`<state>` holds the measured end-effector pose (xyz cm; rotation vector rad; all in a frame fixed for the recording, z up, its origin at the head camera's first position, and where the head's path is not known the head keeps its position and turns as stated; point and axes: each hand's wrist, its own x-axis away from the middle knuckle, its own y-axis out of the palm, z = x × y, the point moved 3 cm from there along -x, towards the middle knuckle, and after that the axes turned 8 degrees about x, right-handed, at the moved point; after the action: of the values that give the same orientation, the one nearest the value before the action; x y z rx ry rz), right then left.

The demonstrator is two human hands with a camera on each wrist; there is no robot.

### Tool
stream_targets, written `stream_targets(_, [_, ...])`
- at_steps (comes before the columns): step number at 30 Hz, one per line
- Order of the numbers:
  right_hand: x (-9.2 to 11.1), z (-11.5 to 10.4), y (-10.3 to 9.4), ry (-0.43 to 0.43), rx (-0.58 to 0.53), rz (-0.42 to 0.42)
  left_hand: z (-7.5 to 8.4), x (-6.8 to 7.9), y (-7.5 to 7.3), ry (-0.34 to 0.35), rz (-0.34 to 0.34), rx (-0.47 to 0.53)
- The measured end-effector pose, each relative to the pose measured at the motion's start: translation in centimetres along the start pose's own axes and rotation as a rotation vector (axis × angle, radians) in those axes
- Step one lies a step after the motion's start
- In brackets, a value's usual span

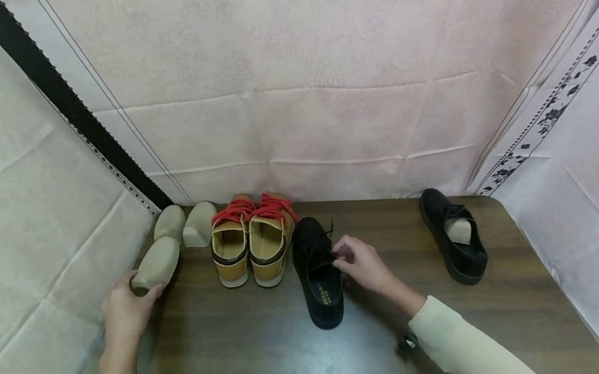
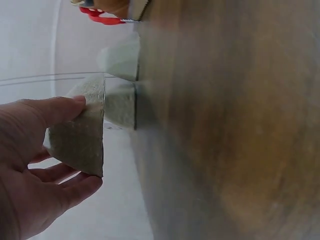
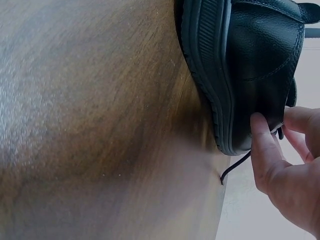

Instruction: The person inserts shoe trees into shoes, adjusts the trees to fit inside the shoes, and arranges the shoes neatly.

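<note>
My left hand (image 1: 125,312) pinches a beige moulded shoe insert (image 1: 158,263) between thumb and fingers at the table's left side. In the left wrist view the insert (image 2: 82,132) is tilted, its flat edge facing the wood. Two more such inserts, a left one (image 1: 170,224) and a right one (image 1: 199,224), stand behind it. My right hand (image 1: 362,263) grips the right edge of a black lace-up shoe (image 1: 319,275), beside its opening. Seen from the right wrist, the thumb lies against the shoe's outer side (image 3: 262,75) and the other fingers are at its rim.
A pair of tan shoes with red laces (image 1: 253,245) stands left of the black shoe. The other black shoe (image 1: 453,238), at the far right, has a beige insert (image 1: 459,230) inside. Pale cloth (image 1: 326,124) hangs behind the wooden table (image 1: 250,348) and along both sides.
</note>
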<state>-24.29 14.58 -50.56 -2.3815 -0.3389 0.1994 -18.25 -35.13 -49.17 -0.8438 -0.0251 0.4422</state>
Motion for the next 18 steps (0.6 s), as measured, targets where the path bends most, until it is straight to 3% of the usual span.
stream_targets(18, [-0.1,-0.2,0.1,0.003,0.043,0.022,4.6,1.3,-1.3,0.209,0.087,0.052])
